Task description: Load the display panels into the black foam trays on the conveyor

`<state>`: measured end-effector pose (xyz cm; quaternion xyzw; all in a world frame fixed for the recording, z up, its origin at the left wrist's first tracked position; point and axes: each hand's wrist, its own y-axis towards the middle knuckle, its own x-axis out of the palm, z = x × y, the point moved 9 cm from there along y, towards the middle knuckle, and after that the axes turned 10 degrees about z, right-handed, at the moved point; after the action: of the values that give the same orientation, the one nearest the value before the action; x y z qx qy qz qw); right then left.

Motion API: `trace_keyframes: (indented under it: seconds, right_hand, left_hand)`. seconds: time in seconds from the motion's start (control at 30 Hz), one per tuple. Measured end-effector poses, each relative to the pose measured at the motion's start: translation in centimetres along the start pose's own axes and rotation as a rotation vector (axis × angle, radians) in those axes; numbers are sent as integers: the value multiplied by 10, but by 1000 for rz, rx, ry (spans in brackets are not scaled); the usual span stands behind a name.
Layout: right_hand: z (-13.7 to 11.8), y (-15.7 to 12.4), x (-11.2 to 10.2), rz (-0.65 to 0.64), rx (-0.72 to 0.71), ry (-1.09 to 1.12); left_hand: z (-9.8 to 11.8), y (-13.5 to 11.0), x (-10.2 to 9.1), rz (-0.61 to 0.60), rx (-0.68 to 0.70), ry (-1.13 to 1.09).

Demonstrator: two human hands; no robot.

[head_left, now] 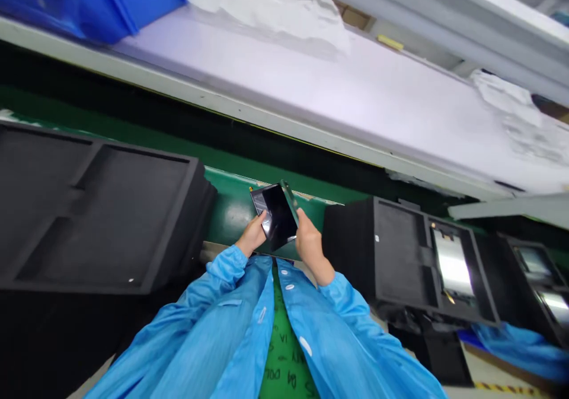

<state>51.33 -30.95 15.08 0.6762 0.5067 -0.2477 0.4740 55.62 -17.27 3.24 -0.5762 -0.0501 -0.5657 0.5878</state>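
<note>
Nearest: the person's blue smock, white snaps down its front, a green garment with dark lettering showing in the opening.
Left grip: pressed closed on the lower left edge of the panel, fingers partly hidden behind it.
Right grip: pinching the panel's right edge, thumb up along the green strip.
Held thing: a black glossy panel, possibly a display, carried in both hands above the desk and tilted, with a green strip along its upper right edge.
Desk: green surface, directly beyond the hands.
Left of hands: black foam tray at the desk's near edge, its recesses showing nothing.
Right of hands: black tray, a silvery sheet in its right compartment; another black tray just beyond.
Far side: white shelf with white plastic film and a blue plastic bin.
Lower right: blue cloth, yellow-and-black floor tape.
</note>
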Motion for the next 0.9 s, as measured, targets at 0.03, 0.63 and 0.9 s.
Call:
trace_keyframes:
  seconds: [0.03, 0.63, 0.9]
  right_hand:
    - [-11, -11, 1, 21, -33, -42]
    - [68, -107, -167, 53, 332, 310]
    - [211, -143, -260, 201, 486, 276]
  left_hand:
    - [-9, -4, 12, -42, -21, 7]
    - [-128, -118, 112, -125, 40, 458]
    - [-212, -140, 190, -198, 618, 729]
